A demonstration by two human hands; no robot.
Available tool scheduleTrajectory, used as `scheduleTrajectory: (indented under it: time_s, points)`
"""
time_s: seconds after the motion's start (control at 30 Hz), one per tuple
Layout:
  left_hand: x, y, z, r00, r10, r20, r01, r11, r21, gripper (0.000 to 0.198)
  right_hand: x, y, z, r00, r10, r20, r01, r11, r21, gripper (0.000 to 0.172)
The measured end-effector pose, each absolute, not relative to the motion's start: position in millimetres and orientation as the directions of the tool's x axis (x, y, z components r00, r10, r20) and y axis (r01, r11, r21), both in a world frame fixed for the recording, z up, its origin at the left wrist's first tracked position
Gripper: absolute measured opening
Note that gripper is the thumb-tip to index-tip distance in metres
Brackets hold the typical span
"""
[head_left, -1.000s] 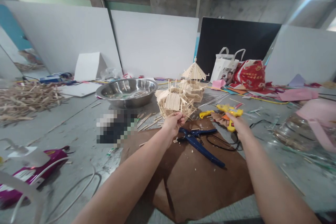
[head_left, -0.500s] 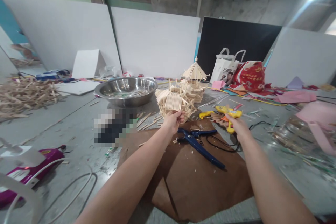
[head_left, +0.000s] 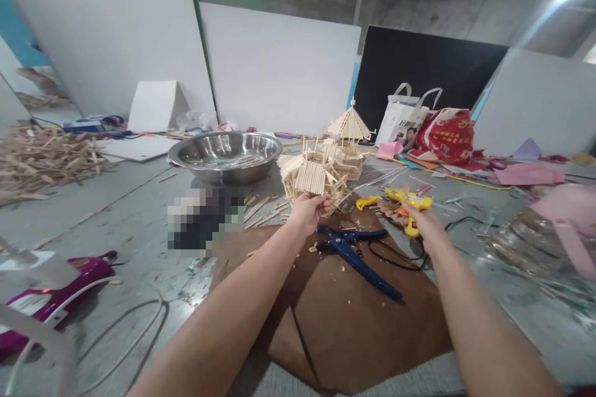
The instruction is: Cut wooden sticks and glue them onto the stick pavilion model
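My left hand (head_left: 310, 211) is closed in a pinch at the front lower edge of a model building (head_left: 311, 178) made of thin wooden sticks. Whatever lies between those fingertips is too small to make out. Behind stands the model's taller part, with a pointed stick roof (head_left: 351, 124). On the right, my right hand (head_left: 426, 223) is closed on a yellow hot glue gun (head_left: 412, 200), whose nozzle end points left. Blue-handled cutters (head_left: 358, 260) lie on a brown sheet (head_left: 363, 335) between my forearms.
A steel basin (head_left: 226, 158) stands left of the model, near loose sticks (head_left: 258, 211). Wood pieces (head_left: 46, 158) are heaped far left. A purple power strip (head_left: 88, 279) with cables lies front left. Bags (head_left: 447, 133), coloured paper and a plastic jar (head_left: 526, 239) occupy the right.
The view has shifted slightly. My left hand stays pinched at the model's lower edge, its fingers slightly rearranged. My right hand remains on the hot glue gun.
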State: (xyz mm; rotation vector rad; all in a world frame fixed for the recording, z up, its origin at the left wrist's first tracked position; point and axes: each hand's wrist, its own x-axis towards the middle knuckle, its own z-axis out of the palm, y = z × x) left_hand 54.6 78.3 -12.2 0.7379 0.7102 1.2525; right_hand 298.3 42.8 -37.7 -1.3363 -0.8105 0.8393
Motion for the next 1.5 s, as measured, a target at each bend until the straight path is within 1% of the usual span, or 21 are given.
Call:
scheduleTrajectory:
  time_s: [0.43,0.6,0.8,1.1,1.5]
  points:
    - [53.8,76.3,-11.2,0.209,0.977,-0.037,-0.580,0.154,0.800,0.008,294.9,41.9,-32.7,0.498,0.867,-0.023,-0.057,0.006,-0.998,0.016]
    - [53.5,80.0,-12.4,0.217,0.975,-0.039,-0.578,0.160,0.800,0.011,294.7,40.6,-32.0,0.495,0.868,-0.032,-0.032,-0.019,-0.999,0.018]
    - [52.8,83.6,-16.0,0.229,0.973,-0.030,-0.558,0.157,0.815,0.012,290.4,37.9,-27.3,0.489,0.872,-0.031,-0.018,-0.026,-1.000,0.016]
    - [53.3,82.0,-10.1,0.212,0.974,-0.077,-0.536,0.182,0.824,0.011,287.4,35.6,-24.1,0.515,0.857,-0.029,-0.006,-0.031,-1.000,0.015]
    - [49.7,78.6,-10.4,0.260,0.959,-0.110,-0.507,0.233,0.830,0.009,304.2,47.1,-37.7,0.499,0.866,-0.042,-0.030,-0.031,-0.999,0.023]
